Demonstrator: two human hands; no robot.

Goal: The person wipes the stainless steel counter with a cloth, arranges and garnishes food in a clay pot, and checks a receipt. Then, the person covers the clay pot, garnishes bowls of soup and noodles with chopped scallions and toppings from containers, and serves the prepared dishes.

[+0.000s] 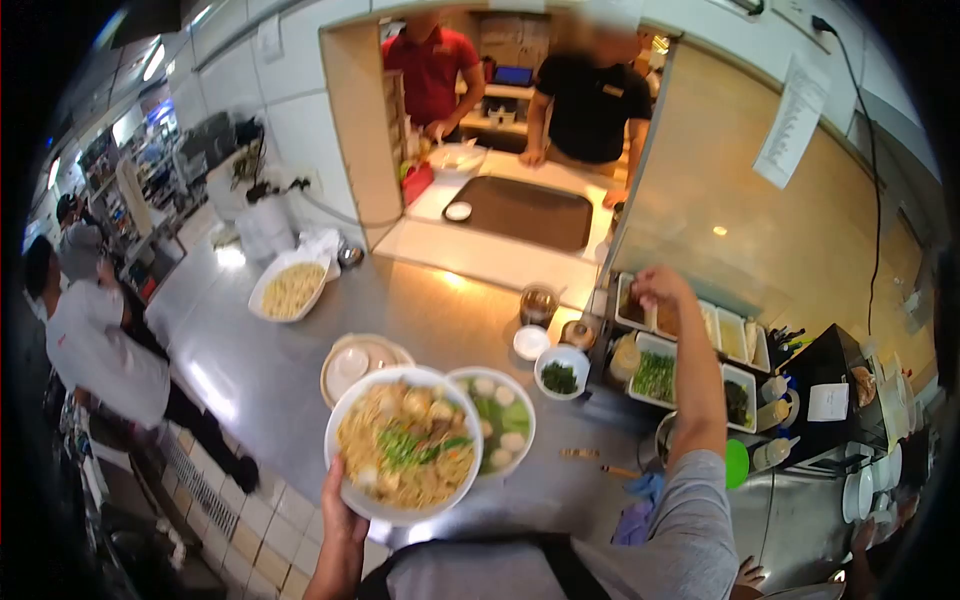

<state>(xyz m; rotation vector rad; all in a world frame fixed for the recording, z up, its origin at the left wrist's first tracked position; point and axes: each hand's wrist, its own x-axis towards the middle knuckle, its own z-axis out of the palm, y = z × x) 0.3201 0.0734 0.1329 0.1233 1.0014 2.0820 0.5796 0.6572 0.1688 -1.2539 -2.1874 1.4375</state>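
Observation:
A white bowl of noodles topped with chopped greens is held up near my body, with my left hand gripping its rim from the lower left. Behind it, partly covered, a second bowl holds pale balls and green leaves in broth. My right arm reaches forward, and my right hand is over a white topping container with dark contents. Its fingers are bunched together, pointing down; what they hold, if anything, is too small to name. Chopped green onions fill a tray nearer me.
On the steel counter stand a white dish of plain noodles, a lidded pot, a small bowl of dark greens and a glass jar. A brown tray lies in the pass-through window, with two people behind it. Another person stands left.

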